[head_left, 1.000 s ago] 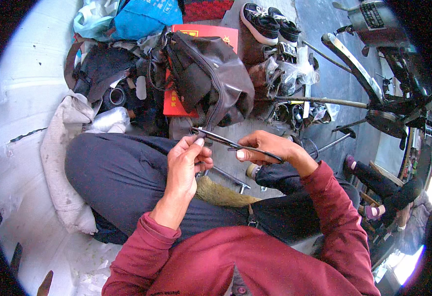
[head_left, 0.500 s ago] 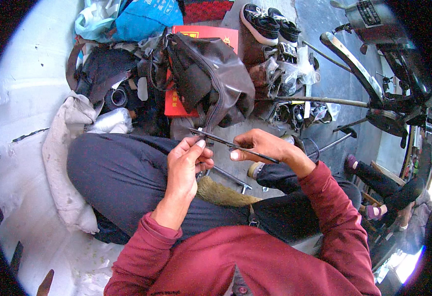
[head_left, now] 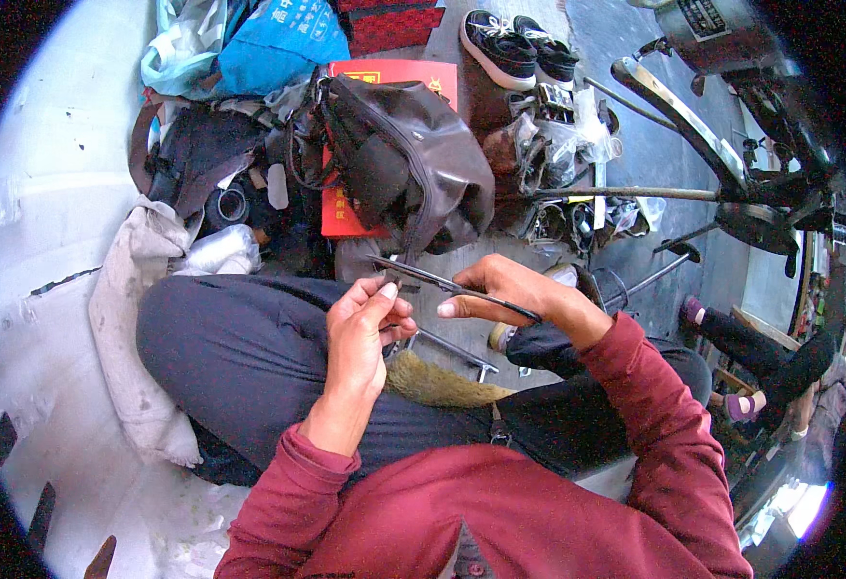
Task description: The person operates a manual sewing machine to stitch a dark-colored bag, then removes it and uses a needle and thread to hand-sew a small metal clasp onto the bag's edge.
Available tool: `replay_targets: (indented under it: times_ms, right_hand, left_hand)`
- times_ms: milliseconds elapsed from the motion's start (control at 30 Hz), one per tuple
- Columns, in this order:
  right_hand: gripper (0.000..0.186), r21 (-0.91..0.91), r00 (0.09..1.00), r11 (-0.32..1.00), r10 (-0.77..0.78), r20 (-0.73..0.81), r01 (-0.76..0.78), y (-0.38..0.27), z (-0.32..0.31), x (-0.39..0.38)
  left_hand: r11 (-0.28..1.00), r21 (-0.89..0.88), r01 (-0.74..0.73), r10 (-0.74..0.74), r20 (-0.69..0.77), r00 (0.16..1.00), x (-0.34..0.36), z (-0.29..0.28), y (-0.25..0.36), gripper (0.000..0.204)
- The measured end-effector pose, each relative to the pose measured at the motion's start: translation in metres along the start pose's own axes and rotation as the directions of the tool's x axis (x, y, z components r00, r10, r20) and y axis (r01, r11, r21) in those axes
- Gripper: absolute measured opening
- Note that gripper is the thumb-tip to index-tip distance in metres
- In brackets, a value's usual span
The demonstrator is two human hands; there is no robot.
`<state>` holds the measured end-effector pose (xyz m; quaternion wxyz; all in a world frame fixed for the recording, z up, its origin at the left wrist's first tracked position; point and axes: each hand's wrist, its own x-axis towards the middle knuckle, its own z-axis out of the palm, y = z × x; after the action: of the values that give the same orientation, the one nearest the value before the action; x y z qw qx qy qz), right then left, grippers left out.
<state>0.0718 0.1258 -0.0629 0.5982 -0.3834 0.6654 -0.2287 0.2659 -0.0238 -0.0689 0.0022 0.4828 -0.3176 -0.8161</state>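
Observation:
My left hand (head_left: 357,338) pinches a small dark piece (head_left: 405,288), too small to identify, just below the tips of long dark scissors (head_left: 428,274). My right hand (head_left: 529,299) is closed on the scissors' handle, its thumb reaching left along the lower side. The blades slant up to the left over my left fingertips; whether they touch the piece I cannot tell. A yellowish furry piece (head_left: 442,383) and a metal rod (head_left: 457,349) lie beneath my hands, between my crossed legs in dark trousers (head_left: 225,357).
Ahead lie a brown bag (head_left: 408,159) on red card (head_left: 437,77), a blue bag (head_left: 278,43), black shoes (head_left: 495,48) and bagged items (head_left: 553,154). A black machine (head_left: 761,232) stands right, a person's leg (head_left: 746,347) below it. A pale cloth (head_left: 133,338) lies left.
My right hand and the scissors have moved slightly to the left relative to my left hand, which keeps its pinch. The whole view has shifted a little.

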Motion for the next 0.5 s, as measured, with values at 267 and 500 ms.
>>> replay_targets:
  times_ms: [267, 500]
  right_hand:
    - [0.045, 0.417, 0.96, 0.9, -0.007, -0.281, 0.129, 0.0, -0.036, -0.04]
    - [0.047, 0.28, 0.942, 0.957, 0.16, -0.294, -0.075, 0.042, -0.039, -0.08]
  left_hand:
    - [0.986, 0.16, 0.043, -0.055, 0.069, 0.996, -0.004, -0.004, -0.002, 0.013]
    - [0.616, 0.751, -0.239, -0.072, 0.355, 0.932, -0.013, 0.008, -0.022, 0.017]
